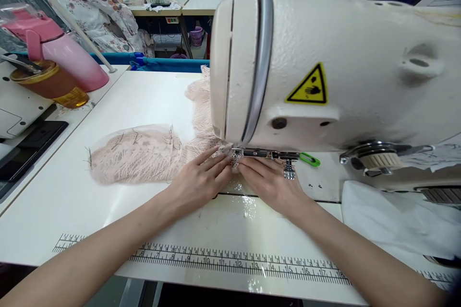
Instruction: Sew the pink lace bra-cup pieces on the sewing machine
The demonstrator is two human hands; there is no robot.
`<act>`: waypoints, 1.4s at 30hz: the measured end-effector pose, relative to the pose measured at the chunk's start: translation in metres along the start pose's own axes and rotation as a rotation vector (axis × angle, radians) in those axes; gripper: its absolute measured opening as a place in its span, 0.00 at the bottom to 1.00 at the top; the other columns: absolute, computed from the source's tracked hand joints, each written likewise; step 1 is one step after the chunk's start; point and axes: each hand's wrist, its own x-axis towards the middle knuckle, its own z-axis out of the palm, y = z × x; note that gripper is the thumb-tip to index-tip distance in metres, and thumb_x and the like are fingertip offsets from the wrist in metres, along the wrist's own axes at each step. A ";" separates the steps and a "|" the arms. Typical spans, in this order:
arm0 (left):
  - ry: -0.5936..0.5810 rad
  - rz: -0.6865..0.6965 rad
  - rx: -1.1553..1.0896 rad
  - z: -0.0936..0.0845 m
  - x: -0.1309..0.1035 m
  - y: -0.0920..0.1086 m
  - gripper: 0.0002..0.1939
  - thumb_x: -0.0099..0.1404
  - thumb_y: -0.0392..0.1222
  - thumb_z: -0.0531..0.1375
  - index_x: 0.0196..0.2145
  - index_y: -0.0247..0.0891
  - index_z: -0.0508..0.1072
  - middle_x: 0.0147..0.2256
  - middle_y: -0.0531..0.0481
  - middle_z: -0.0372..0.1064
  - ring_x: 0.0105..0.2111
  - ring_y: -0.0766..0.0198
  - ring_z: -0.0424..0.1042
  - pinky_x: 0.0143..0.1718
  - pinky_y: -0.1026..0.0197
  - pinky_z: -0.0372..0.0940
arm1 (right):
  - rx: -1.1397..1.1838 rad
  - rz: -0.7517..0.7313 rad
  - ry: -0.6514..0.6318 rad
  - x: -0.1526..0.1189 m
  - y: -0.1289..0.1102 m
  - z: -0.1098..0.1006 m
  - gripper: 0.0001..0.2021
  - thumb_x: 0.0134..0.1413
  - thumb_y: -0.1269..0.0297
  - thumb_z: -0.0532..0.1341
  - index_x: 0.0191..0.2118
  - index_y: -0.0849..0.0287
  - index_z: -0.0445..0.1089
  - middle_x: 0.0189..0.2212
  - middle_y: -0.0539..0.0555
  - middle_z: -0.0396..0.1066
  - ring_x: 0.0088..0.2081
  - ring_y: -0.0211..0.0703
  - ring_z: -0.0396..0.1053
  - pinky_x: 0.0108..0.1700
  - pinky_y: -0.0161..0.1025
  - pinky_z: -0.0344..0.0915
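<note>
Pale pink lace fabric (pixel 144 156) lies on the white sewing table, one padded-looking piece at the left with dark thread ends along its edge. A strip of it runs under the head of the sewing machine (pixel 317 53). My left hand (pixel 201 175) lies flat on the lace, its stretched fingers reaching toward the needle area. Just across the seam spot, my right hand (pixel 272 182) rests palm down with fingers extended, their tips at the lace edge and partly hidden by a metal attachment (pixel 266 153). The needle itself is hidden behind the machine head.
A pink bottle (pixel 72 57), an amber cup (pixel 54 84) and a black phone (pixel 32 148) stand or lie at the left. A green clip-like piece (pixel 309 159) sits beside the attachment. White cloth (pixel 392 216) lies at the right. A printed ruler (pixel 230 261) crosses the front edge.
</note>
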 end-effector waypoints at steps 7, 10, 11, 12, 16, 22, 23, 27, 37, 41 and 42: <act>0.029 -0.076 0.000 -0.001 0.001 0.003 0.13 0.69 0.31 0.50 0.45 0.32 0.73 0.49 0.42 0.74 0.50 0.57 0.73 0.59 0.50 0.61 | 0.054 -0.038 0.000 -0.001 -0.001 0.008 0.12 0.60 0.77 0.55 0.44 0.57 0.71 0.41 0.54 0.75 0.43 0.39 0.69 0.45 0.38 0.64; -0.003 -0.286 -0.060 -0.009 0.002 0.006 0.15 0.65 0.37 0.55 0.49 0.34 0.70 0.47 0.42 0.74 0.46 0.52 0.74 0.54 0.45 0.60 | 0.137 -0.006 0.009 0.001 -0.003 0.007 0.10 0.61 0.75 0.53 0.41 0.58 0.70 0.38 0.53 0.74 0.42 0.39 0.69 0.45 0.38 0.64; -0.029 -0.348 -0.099 -0.011 0.002 0.006 0.16 0.63 0.38 0.57 0.49 0.35 0.69 0.44 0.42 0.75 0.43 0.52 0.74 0.51 0.45 0.59 | 0.173 0.006 0.011 0.002 -0.003 0.006 0.10 0.62 0.75 0.52 0.40 0.58 0.70 0.36 0.53 0.74 0.40 0.39 0.69 0.44 0.38 0.64; -0.057 -0.392 -0.152 -0.014 0.002 0.006 0.15 0.60 0.38 0.58 0.46 0.36 0.70 0.40 0.44 0.76 0.39 0.54 0.74 0.48 0.46 0.59 | 0.210 0.015 0.012 0.002 -0.004 0.006 0.10 0.63 0.74 0.52 0.39 0.58 0.69 0.35 0.52 0.74 0.39 0.39 0.69 0.43 0.39 0.65; -0.070 -0.365 -0.375 -0.020 0.001 0.004 0.08 0.51 0.30 0.56 0.30 0.40 0.68 0.25 0.58 0.71 0.27 0.65 0.69 0.47 0.52 0.54 | 0.330 -0.003 0.014 0.001 -0.007 0.001 0.07 0.63 0.70 0.52 0.40 0.57 0.67 0.30 0.49 0.71 0.34 0.38 0.68 0.46 0.43 0.66; 0.054 -0.251 -0.325 -0.020 0.002 0.007 0.06 0.59 0.30 0.54 0.28 0.39 0.65 0.25 0.57 0.70 0.25 0.68 0.65 0.47 0.55 0.54 | 0.317 -0.116 0.124 0.006 -0.014 -0.006 0.02 0.61 0.67 0.59 0.39 0.57 0.67 0.29 0.47 0.72 0.34 0.37 0.69 0.56 0.48 0.64; 0.058 -0.243 -0.306 -0.020 0.002 0.008 0.06 0.60 0.31 0.54 0.28 0.39 0.65 0.24 0.57 0.70 0.25 0.68 0.65 0.46 0.55 0.54 | 0.311 -0.144 0.144 0.007 -0.015 -0.007 0.01 0.61 0.68 0.60 0.39 0.57 0.68 0.28 0.46 0.72 0.34 0.36 0.69 0.58 0.48 0.63; 0.111 -0.179 -0.178 -0.019 0.003 0.010 0.09 0.64 0.31 0.52 0.26 0.38 0.64 0.22 0.57 0.66 0.25 0.67 0.64 0.44 0.55 0.56 | 0.307 -0.211 0.214 0.010 -0.018 -0.008 0.08 0.57 0.76 0.61 0.37 0.55 0.70 0.27 0.43 0.73 0.35 0.33 0.70 0.58 0.43 0.64; -0.094 0.000 -0.229 -0.005 -0.005 -0.001 0.25 0.69 0.44 0.52 0.59 0.26 0.62 0.61 0.36 0.61 0.62 0.51 0.60 0.61 0.50 0.58 | 0.279 -0.249 0.215 0.006 -0.018 -0.013 0.04 0.56 0.76 0.62 0.36 0.61 0.71 0.31 0.48 0.77 0.38 0.37 0.74 0.45 0.36 0.72; -0.192 -0.026 -0.237 0.000 -0.008 -0.006 0.33 0.68 0.48 0.53 0.65 0.25 0.54 0.63 0.35 0.56 0.63 0.50 0.58 0.64 0.48 0.56 | 0.319 -0.213 0.190 0.006 -0.020 -0.012 0.05 0.59 0.76 0.60 0.35 0.61 0.71 0.32 0.47 0.78 0.36 0.35 0.75 0.44 0.34 0.73; -0.198 -0.028 -0.226 0.000 -0.008 -0.006 0.34 0.68 0.49 0.53 0.65 0.25 0.55 0.63 0.35 0.56 0.63 0.50 0.58 0.64 0.48 0.55 | 0.322 -0.206 0.185 0.007 -0.020 -0.012 0.06 0.60 0.75 0.59 0.35 0.60 0.72 0.32 0.47 0.78 0.36 0.35 0.75 0.44 0.34 0.73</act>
